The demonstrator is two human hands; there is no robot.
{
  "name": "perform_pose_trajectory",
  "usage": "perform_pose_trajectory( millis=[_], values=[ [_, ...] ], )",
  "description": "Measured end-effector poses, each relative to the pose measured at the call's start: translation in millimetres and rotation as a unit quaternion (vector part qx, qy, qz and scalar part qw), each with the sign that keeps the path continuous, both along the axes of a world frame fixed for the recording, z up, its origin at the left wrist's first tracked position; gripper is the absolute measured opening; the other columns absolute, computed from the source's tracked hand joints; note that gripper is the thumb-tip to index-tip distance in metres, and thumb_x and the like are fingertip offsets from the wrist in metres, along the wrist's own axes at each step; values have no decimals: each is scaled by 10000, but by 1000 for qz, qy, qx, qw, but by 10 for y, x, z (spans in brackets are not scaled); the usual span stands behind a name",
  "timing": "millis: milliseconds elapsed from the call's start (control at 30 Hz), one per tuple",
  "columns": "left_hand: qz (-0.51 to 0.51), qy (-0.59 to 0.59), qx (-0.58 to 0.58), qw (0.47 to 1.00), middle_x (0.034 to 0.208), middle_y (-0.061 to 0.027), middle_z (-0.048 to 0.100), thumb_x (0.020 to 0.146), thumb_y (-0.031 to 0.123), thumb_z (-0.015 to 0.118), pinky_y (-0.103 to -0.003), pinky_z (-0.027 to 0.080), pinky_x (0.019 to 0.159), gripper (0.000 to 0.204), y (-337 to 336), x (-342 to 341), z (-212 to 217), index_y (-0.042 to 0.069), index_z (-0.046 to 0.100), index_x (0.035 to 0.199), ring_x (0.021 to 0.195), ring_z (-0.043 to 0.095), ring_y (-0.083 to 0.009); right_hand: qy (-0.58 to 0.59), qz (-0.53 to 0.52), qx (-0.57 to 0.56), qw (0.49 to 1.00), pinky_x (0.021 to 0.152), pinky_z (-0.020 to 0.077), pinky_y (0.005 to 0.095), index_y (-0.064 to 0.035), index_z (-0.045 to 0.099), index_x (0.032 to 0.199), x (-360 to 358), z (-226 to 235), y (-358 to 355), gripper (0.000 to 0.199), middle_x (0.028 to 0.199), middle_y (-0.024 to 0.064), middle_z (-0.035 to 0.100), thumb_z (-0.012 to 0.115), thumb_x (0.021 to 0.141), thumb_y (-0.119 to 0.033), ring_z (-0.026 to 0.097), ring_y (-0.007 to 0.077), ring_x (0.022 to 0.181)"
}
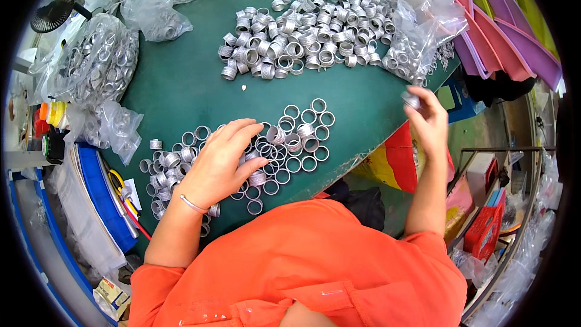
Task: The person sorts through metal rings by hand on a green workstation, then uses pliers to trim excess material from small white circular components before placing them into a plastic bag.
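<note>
My left hand [219, 162], with a thin bracelet at the wrist, lies over a spread of silver metal rings [308, 163] on the near part of the green table. Its fingers are stretched out and thumb apart; whether the fingertips touch a ring under them is hidden. Some of these rings lie flat and others stand on edge. My right hand [431, 122] is raised at the table's right edge, apart from the spread. Between its thumb and fingers is a silver ring [411, 100], slightly blurred.
A large heap of similar rings [315, 33] covers the far part of the green table [181, 79]. Clear plastic bags of rings [103, 57] stand at the left, another bag [411, 48] at the right. Pink and purple bins [493, 42] rise beyond the right edge. A small fan [54, 5] is at far left.
</note>
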State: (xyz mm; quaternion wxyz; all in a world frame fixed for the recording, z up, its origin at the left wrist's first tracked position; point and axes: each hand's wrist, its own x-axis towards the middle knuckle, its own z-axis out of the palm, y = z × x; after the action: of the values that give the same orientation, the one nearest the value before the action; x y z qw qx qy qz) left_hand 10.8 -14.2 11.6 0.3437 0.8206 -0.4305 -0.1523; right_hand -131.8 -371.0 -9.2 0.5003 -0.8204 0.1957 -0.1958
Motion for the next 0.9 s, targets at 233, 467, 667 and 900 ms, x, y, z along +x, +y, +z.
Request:
perform_pose_trajectory(
  millis=[233,467,667,900],
  values=[
    [-3,-7,-4,1000,1196,-164,526,716,101,733,-356,441,893,500,44,-11,43,-1,524,1159,1077,524,-323,207,-36,-396,894,730,475,302,15,609,994,-627,-69,-476,240,909,127,604,626,764,-53,596,233,797],
    [-12,-28,-27,999,1187,-171,526,704,126,744,-375,427,907,521,51,-67,83,2,518,1157,1074,514,-343,-110,109,-311,938,740,470,367,-26,631,950,1138,-22,584,187,870,132,581,631,763,-21,575,305,831],
    [11,-10,-3,1000,1201,-160,521,708,135,745,-376,426,913,532,149,-101,85,12,515,1171,1080,512,-342,-109,108,-285,946,713,472,382,-20,633,895,1818,-331,750,170,871,143,567,682,746,-85,571,320,803],
    [7,3,-15,1000,1195,-156,528,705,122,744,-372,431,912,524,136,-62,-16,15,521,1167,1086,512,-334,-179,144,11,973,759,499,263,-29,523,918,1536,-252,767,294,1049,98,585,667,703,111,596,145,908]
  ],
)
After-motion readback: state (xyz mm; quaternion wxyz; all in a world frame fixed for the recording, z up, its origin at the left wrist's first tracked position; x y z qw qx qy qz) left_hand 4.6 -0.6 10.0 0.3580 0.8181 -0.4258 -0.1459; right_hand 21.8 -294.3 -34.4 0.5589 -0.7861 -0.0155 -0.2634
